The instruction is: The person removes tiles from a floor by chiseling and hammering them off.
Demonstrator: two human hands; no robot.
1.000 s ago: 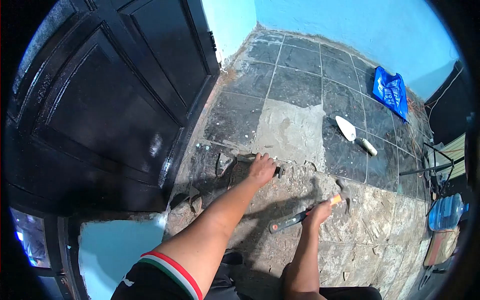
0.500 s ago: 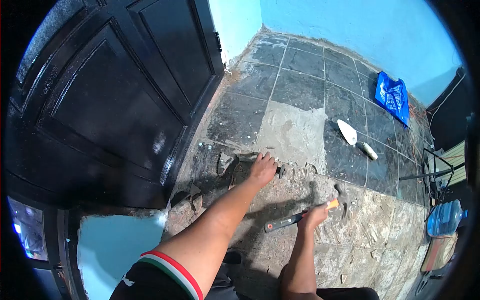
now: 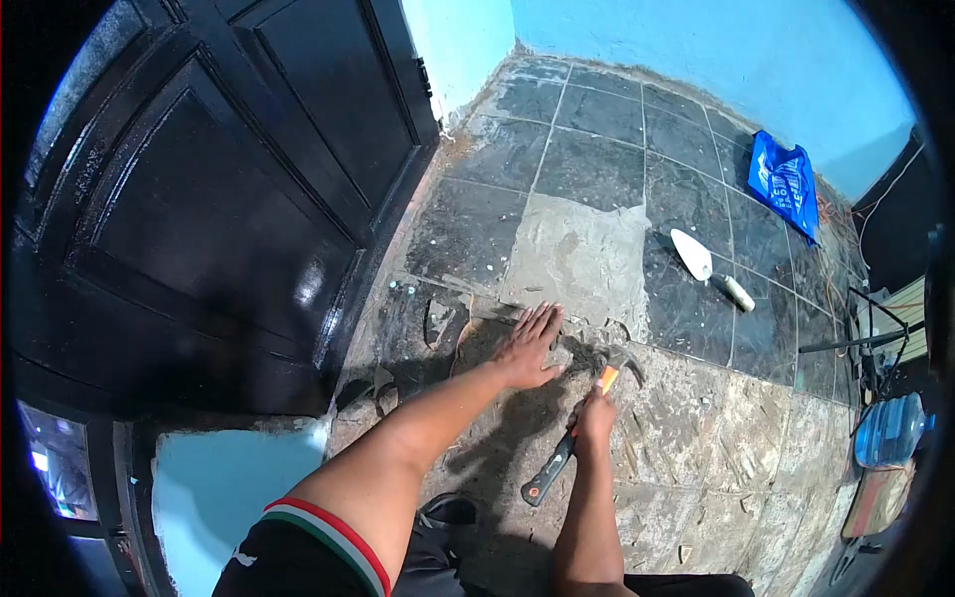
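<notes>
My left hand (image 3: 529, 350) lies palm down with fingers outstretched, at the near edge of a grey mortar patch (image 3: 577, 254). Its thumb is spread toward loose dark debris (image 3: 587, 350) there; anything under the palm is hidden. Just to the right, my right hand (image 3: 595, 418) grips a claw hammer (image 3: 549, 470) by its black and orange handle. The hammer's head is over the rough bare floor (image 3: 716, 438), close to that debris. Left of my left hand is a broken dark tile (image 3: 438, 320).
A pointing trowel (image 3: 692, 256) rests on dark floor tiles (image 3: 686, 189) at right. Beyond it lies a blue bag (image 3: 783, 187) by the wall. A water jug (image 3: 887, 433) stands at the right edge, and a black door (image 3: 219, 219) borders the left.
My left hand has gone from curled around a dark object to flat with fingers spread. My right hand has swung the hammer left, bringing its head nearer the left hand.
</notes>
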